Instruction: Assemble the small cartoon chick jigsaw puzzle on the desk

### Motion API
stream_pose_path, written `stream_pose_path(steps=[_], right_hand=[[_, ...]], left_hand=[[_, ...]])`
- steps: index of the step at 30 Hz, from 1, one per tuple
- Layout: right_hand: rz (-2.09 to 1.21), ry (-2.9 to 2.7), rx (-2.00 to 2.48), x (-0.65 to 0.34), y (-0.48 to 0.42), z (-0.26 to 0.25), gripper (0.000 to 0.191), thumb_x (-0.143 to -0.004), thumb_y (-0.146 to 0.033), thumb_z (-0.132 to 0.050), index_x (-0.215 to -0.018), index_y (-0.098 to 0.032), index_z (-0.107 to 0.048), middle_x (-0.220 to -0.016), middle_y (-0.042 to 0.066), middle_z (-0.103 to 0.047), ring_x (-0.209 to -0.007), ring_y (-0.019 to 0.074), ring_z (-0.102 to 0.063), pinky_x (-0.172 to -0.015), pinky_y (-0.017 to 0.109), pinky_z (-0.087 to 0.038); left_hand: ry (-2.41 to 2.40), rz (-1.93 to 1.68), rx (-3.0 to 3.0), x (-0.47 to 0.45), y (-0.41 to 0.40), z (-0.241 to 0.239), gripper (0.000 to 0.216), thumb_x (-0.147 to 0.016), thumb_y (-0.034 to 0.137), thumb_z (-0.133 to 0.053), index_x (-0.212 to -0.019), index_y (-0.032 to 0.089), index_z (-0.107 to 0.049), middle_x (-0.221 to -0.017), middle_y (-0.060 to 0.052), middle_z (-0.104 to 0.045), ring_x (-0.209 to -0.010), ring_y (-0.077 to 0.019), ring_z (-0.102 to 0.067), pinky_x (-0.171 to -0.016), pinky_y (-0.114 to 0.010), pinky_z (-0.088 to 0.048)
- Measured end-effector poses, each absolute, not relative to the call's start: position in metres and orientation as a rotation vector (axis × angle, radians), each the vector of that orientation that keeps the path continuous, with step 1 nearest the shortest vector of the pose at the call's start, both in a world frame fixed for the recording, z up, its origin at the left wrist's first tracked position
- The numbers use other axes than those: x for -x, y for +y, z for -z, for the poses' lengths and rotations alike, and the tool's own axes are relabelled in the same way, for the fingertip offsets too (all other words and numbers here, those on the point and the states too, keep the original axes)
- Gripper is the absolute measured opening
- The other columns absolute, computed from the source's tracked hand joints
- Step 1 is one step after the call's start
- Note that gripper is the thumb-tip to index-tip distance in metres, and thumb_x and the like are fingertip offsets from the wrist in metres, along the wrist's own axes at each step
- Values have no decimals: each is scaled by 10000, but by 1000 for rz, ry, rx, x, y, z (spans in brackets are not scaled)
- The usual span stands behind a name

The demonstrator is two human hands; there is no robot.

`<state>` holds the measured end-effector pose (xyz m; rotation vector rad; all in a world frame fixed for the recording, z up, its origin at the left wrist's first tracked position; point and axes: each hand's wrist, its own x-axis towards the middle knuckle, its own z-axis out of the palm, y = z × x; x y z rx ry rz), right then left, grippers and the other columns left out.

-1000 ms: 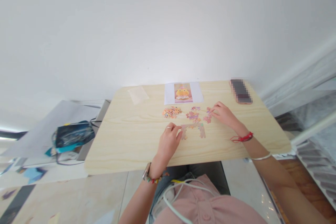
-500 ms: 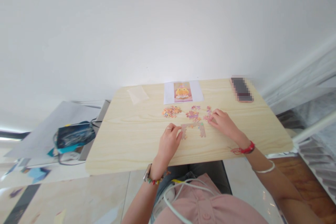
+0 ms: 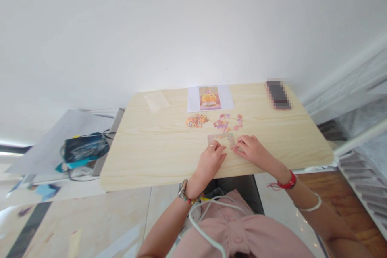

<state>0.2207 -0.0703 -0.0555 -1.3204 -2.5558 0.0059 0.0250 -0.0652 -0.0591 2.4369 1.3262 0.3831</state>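
A partly joined puzzle border [image 3: 221, 136] lies near the front of the table, its middle showing bare wood. My right hand [image 3: 252, 151] pinches a small pink puzzle piece [image 3: 235, 149] at the border's lower right end. Over the border's lower left part is my left hand [image 3: 209, 162], fingers bent, thumb and forefinger slightly apart, with nothing visible between them; it hides that part. Just beyond the border lie loose pink and purple puzzle pieces [image 3: 221, 123]. Left of these is a heap of orange and yellow puzzle pieces [image 3: 196, 121].
A printed picture sheet [image 3: 193, 100] lies at the back of the wooden table [image 3: 145, 145]. To its left is a pale plastic bag [image 3: 157, 101]; a phone [image 3: 278, 95] lies at the back right. A dark bag [image 3: 86, 151] rests beyond the table's left edge.
My right hand has come from the loose pink pieces to the border's right end, with a pink piece in its fingers. My left hand has moved right, over the border's left part.
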Motion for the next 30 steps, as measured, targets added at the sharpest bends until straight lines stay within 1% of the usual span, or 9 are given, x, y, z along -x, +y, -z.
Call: stream_pose_path(steps=[3, 9, 16, 21, 30], right_hand=[[18, -2573, 1300, -220, -71, 59, 211, -868, -248, -422, -785, -150, -589, -826, 70, -549, -801, 170, -490, -732, 315, -332], [36, -2592, 1253, -221, -71, 61, 208, -866, -244, -424, -763, -154, -581, -820, 70, -547, -801, 169, -478, -719, 312, -328], [109, -2629, 1224, -223, -71, 67, 221, -874, -232, -408, -753, -146, -572, -822, 71, -554, -790, 165, -477, -706, 313, -322], [159, -2630, 1220, -222, -71, 68, 211, -871, -220, -418, -748, -143, -571, -802, 65, -554, -781, 165, -477, -699, 309, -319], [156, -2590, 1202, -220, -72, 67, 231, -877, -209, -411, -719, -147, -568, -780, 61, -549, -771, 157, -471, -697, 303, -311]], left_hand=[[1295, -323, -2454, -35, -66, 59, 191, -807, 213, -498, -993, 199, -540, -916, -43, -516, -823, -152, -527, -677, -249, -474], [1251, -282, -2473, -45, -63, 58, 116, -818, 185, -466, -876, 175, -566, -891, -50, -517, -829, -150, -520, -719, -258, -466], [1296, -235, -2487, -48, -65, 63, 145, -838, 206, -427, -873, 175, -564, -898, -54, -521, -829, -151, -523, -691, -246, -462], [1339, -220, -2476, -47, -67, 61, 158, -836, 213, -435, -939, 194, -554, -930, -50, -521, -834, -149, -524, -682, -238, -455], [1289, -254, -2612, -47, -68, 70, 145, -857, 207, -412, -856, 192, -556, -857, -39, -528, -801, -150, -509, -665, -241, -442]])
